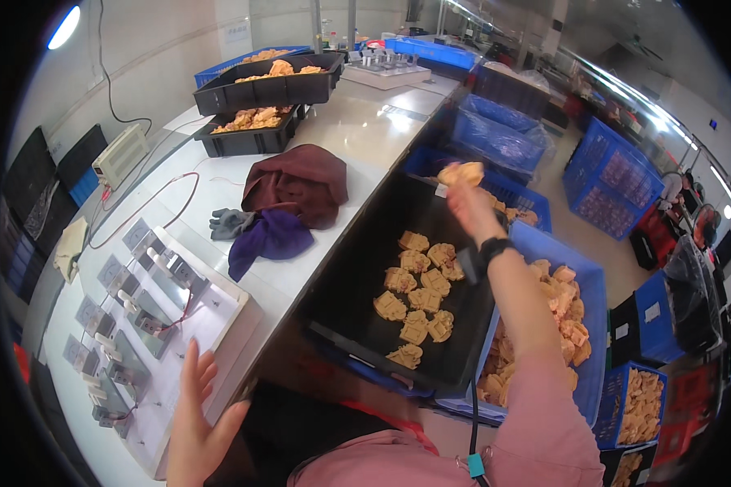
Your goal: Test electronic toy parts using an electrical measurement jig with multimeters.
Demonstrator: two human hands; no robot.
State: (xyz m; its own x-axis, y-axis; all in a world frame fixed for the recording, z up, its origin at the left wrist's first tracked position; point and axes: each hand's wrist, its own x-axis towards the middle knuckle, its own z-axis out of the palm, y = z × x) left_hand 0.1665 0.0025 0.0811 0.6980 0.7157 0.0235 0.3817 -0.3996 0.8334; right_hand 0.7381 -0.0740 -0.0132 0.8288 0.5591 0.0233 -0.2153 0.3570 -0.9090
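Observation:
My right hand (pixel 473 213) is raised over the far right end of a black tray (pixel 351 321), its fingers closed around a tan moulded piece (pixel 460 173). Inside that tray, several similar flat tan pieces (pixel 425 299) lie spread out singly. My left hand (pixel 196 426) is empty, fingers apart, beside a white board (pixel 234 321) on the table. Small grey metal fixtures with white levers (pixel 166 268) stand in a row on this board. Under my right forearm, a blue crate (pixel 589 325) holds a heap of tan and pinkish pieces (pixel 562 304).
A maroon cloth (pixel 296 185), a purple cloth (pixel 270 243) and a grey glove (pixel 230 223) lie on the white table (pixel 365 162). Stacked black trays (pixel 268 88) of pieces stand at the back. Blue crates (pixel 613 178) crowd the floor to the right.

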